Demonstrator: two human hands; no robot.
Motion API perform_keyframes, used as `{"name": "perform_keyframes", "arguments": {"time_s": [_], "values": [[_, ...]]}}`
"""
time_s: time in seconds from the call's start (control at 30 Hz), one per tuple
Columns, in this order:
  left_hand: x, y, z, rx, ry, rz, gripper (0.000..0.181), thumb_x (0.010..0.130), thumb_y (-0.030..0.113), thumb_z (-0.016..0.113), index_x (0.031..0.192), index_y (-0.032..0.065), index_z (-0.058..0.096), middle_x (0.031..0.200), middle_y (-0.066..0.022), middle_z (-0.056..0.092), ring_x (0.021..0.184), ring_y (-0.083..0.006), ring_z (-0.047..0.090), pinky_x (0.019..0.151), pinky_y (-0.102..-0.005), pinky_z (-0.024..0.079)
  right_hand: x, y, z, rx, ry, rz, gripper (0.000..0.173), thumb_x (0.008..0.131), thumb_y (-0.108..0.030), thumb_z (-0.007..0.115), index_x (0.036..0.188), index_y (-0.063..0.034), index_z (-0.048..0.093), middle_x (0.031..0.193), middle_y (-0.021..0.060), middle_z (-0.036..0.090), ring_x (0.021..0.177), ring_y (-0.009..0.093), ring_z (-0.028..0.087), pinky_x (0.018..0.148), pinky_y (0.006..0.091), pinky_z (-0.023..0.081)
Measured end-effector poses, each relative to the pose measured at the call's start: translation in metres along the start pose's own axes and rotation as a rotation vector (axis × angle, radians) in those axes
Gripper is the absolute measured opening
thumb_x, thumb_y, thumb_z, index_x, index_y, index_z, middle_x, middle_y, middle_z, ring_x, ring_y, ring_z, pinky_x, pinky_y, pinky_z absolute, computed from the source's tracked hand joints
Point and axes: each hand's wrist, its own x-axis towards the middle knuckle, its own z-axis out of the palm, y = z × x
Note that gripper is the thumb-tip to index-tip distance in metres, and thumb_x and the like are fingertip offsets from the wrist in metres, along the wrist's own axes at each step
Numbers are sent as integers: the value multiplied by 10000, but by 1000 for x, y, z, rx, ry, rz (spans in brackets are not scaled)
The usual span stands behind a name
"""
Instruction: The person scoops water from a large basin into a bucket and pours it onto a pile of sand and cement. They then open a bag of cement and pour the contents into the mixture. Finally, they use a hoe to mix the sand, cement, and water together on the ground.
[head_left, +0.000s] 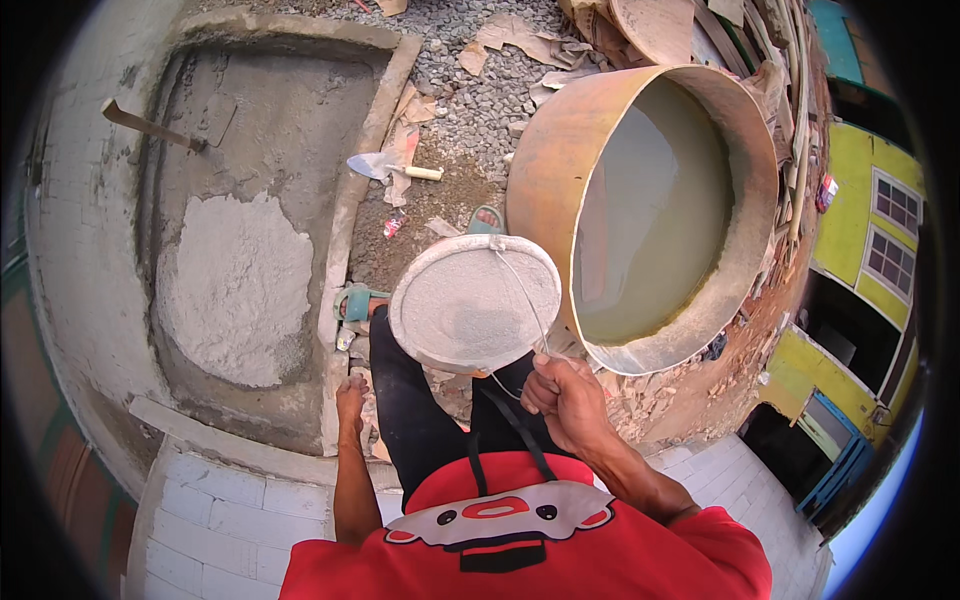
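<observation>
My right hand (562, 394) grips the wire handle of a bucket (476, 304) in front of my legs. Pale grey powder, coarse and darker in one patch, fills the bucket close to its rim. Beside the edge of the mixing trough, my left hand (352, 394) hangs with its fingers loosely curled; whether they are closed cannot be told. Inside the trough (341, 247) lies a pale heap of powder (236, 289) on wet grey mortar. A hoe (154, 129) stands with its blade in the mortar, handle towards the trough's left wall.
A large round tank (551, 157) of murky water stands close on the right. A pointed trowel (394, 166) lies on torn paper beside the trough's raised edge. Gravel (465, 97) and paper scraps cover the ground ahead. Broken rubble (645, 405) lies near my feet and below the tank.
</observation>
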Motion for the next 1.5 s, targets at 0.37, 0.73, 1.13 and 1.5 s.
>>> {"name": "perform_keyframes", "arguments": {"time_s": [0.37, 0.73, 1.13, 1.5], "values": [[-28, 255, 220, 378, -95, 663, 352, 955, 253, 561, 1200, 10, 627, 1163, -143, 659, 1080, -240, 611, 962, -347, 441, -30, -133, -198, 320, 333, -236, 397, 942, -224, 523, 610, -160, 316, 508, -42, 229, 446, 109, 214, 494, 302, 269], [-124, 469, 602, 796, 6, 1422, 573, 904, 317, 600, 1355, -2, 448, 1283, -241, 503, 1225, -398, 471, 1025, -485, 387, 178, -208, -357, 459, 552, -401, 320, 954, -201, 493, 676, -158, 341, 533, -53, 209, 447, 94, 192, 490, 290, 275], [-78, 455, 628, 731, 246, 1760, 546, 872, 125, 613, 1366, 12, 408, 1239, -216, 514, 1147, -388, 508, 975, -472, 422, 208, -224, -372, 590, 580, -351, 316, 950, -185, 491, 678, -153, 334, 550, -42, 224, 466, 98, 194, 520, 304, 294], [-79, 457, 627, 747, 194, 1726, 565, 820, 92, 616, 1343, -12, 431, 1122, -229, 568, 1050, -397, 552, 925, -472, 449, 163, -138, -338, 736, 558, -128, 320, 939, -193, 509, 660, -160, 356, 524, -53, 227, 449, 103, 202, 518, 302, 293]]}}
